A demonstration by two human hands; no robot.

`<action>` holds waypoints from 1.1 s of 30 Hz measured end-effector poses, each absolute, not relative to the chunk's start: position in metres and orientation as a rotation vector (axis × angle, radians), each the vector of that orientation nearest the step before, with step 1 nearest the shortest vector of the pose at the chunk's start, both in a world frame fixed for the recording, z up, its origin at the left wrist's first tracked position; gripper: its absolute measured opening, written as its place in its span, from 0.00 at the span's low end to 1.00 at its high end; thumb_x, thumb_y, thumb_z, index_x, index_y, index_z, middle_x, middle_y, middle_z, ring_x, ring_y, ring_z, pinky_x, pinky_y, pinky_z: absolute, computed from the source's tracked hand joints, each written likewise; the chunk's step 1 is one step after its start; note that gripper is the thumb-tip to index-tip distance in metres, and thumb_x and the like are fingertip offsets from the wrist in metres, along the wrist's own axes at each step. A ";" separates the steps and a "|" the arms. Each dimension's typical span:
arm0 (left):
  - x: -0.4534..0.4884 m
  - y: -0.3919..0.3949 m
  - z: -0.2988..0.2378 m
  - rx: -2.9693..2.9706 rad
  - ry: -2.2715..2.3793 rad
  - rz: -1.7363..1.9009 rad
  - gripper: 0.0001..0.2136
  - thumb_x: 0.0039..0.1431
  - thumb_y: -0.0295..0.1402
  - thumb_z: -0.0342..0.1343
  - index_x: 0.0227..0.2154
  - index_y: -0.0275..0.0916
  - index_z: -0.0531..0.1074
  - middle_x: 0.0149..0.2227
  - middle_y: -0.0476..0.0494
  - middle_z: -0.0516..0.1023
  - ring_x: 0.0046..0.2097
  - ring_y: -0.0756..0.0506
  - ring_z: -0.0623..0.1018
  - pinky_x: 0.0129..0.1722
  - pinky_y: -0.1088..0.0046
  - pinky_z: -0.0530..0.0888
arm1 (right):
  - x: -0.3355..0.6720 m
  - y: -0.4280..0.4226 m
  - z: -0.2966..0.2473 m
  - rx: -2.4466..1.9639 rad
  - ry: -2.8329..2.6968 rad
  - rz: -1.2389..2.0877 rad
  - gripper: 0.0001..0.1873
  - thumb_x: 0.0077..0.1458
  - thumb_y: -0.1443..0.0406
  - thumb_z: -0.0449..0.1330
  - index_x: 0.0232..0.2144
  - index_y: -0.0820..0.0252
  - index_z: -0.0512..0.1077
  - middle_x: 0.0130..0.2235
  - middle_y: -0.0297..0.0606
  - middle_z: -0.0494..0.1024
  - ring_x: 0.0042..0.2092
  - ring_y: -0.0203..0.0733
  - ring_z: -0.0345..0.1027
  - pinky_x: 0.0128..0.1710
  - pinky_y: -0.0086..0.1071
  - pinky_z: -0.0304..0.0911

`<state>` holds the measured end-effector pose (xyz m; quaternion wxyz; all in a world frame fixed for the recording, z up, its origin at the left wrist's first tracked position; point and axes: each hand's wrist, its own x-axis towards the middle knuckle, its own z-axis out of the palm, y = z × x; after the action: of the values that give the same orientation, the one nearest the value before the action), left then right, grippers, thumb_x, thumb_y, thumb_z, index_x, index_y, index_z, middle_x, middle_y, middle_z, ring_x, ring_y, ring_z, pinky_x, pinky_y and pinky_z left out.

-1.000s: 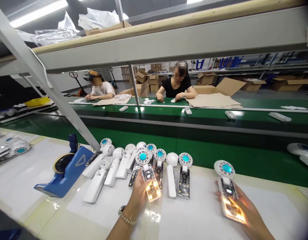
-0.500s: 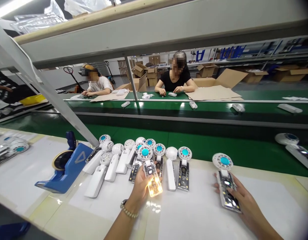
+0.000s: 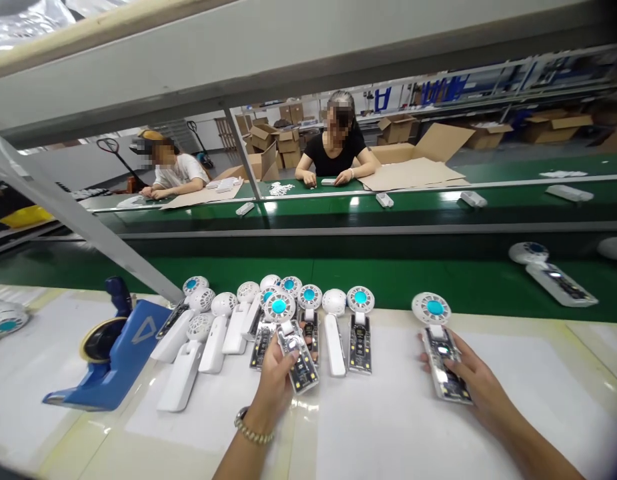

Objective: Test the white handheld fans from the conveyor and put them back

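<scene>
My left hand (image 3: 277,365) is closed around a handheld fan (image 3: 303,375) with a white round head, a blue centre and a clear body showing its circuit board; my thumb presses on its front. In my right hand (image 3: 471,373) is a second handheld fan (image 3: 442,353) of the same kind, a small white light lit on its body. Beside and behind my left hand lie several more fans, some with white closed handles (image 3: 181,377), others with clear bodies like the fan (image 3: 359,343) between my hands.
At the left stands a blue tape dispenser (image 3: 111,360). Beyond the white worktop runs a green conveyor belt (image 3: 383,280), carrying a fan (image 3: 558,280) at the right. A slanted metal post (image 3: 98,227) rises at the left. Two people sit across the line near cardboard boxes.
The orange-yellow glow on the fan in my left hand has gone out. My view has turned slightly right, and the fan on the belt appears farther left.
</scene>
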<state>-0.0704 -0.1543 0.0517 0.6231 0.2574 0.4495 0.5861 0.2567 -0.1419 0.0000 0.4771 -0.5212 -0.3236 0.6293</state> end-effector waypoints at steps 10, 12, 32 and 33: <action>-0.071 -0.151 0.054 0.581 1.124 1.358 0.31 0.37 0.31 0.66 0.49 0.40 0.63 0.41 0.40 0.75 0.35 0.42 0.78 0.34 0.67 0.75 | 0.252 -0.140 0.008 -1.181 -0.783 1.541 0.38 0.48 0.58 0.61 0.58 0.52 0.50 0.54 0.45 0.68 0.42 0.49 0.71 0.42 0.42 0.65; -0.071 -0.151 0.054 0.574 1.124 1.345 0.32 0.38 0.31 0.66 0.49 0.40 0.63 0.42 0.40 0.75 0.35 0.41 0.78 0.33 0.67 0.75 | 0.251 -0.141 0.009 -1.183 -0.774 1.547 0.37 0.48 0.59 0.61 0.58 0.52 0.51 0.54 0.44 0.67 0.42 0.49 0.71 0.42 0.42 0.65; -0.073 -0.156 0.052 0.711 1.096 1.342 0.33 0.38 0.32 0.66 0.50 0.41 0.62 0.38 0.41 0.75 0.33 0.43 0.77 0.29 0.72 0.73 | 0.261 -0.143 -0.004 -1.139 -0.892 1.595 0.42 0.48 0.58 0.61 0.60 0.52 0.45 0.53 0.48 0.68 0.44 0.52 0.70 0.44 0.46 0.64; -0.074 -0.156 0.052 0.715 1.089 1.337 0.32 0.38 0.32 0.66 0.50 0.41 0.62 0.37 0.41 0.75 0.34 0.43 0.77 0.30 0.72 0.73 | 0.261 -0.143 -0.004 -1.149 -0.898 1.603 0.42 0.48 0.58 0.61 0.60 0.53 0.44 0.52 0.48 0.69 0.44 0.52 0.71 0.44 0.45 0.64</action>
<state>-0.0735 -0.1563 0.0522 0.5952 0.3076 0.4688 0.5756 0.2615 -0.1427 -0.0041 0.4684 -0.4683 -0.3662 0.6536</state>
